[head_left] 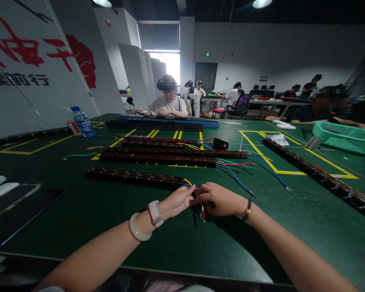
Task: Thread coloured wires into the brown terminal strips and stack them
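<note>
My left hand (179, 201) and my right hand (219, 198) meet over the green table (94, 211), both pinched on a bundle of coloured wires (200, 207) at the right end of a long dark strip (134, 177). Yellow, blue and red wire ends poke out between and below my fingers. The left wrist wears a white bangle and a watch, and the right wrist has a small watch.
Several more dark strips (170, 156) with loose wire tails lie farther back, another strip (319, 174) runs along the right. A water bottle (82, 121) stands far left, a teal basket (343, 138) far right. Flat dark panels (15, 202) lie at left. People sit across the table.
</note>
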Demonstrator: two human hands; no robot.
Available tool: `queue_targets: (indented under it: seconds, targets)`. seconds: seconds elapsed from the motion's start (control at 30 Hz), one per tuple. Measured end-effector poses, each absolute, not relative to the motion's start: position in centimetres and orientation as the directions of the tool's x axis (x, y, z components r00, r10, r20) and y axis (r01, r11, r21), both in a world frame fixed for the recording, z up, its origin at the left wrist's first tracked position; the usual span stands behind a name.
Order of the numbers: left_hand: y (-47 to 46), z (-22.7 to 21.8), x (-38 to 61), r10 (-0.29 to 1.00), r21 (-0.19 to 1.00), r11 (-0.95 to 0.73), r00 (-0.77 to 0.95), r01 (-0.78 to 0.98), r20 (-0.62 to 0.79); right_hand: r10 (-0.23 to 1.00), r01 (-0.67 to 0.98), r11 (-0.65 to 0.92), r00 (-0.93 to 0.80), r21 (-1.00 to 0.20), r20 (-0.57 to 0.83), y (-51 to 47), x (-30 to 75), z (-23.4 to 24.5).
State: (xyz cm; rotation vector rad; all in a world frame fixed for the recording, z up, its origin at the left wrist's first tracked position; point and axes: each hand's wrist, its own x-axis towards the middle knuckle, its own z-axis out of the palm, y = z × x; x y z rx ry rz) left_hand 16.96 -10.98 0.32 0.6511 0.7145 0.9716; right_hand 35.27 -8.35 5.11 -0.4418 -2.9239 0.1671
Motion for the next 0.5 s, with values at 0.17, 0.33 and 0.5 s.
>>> queue_targets:
  seconds: [0.17,0.33,0.5]
  targets:
    - [-10.9,0.2,16.8,0.894,0.753,0.414,0.386,-0.512,-0.23,0.305,0.276,0.949,-0.923,-0.149,0.234,-8.3,35.5,5.7]
    - [-10.9,0.5,16.6,0.88,0.759,0.431,0.412,-0.488,-0.235,0.341,0.206,0.91,-0.865,-0.361,0.367,-8.1,35.9,6.4]
    - [-11.0,0.8,16.7,0.888,0.766,0.417,0.398,-0.49,-0.23,0.597,0.249,0.752,-0.65,-0.611,0.47,-6.7,36.5,5.7]
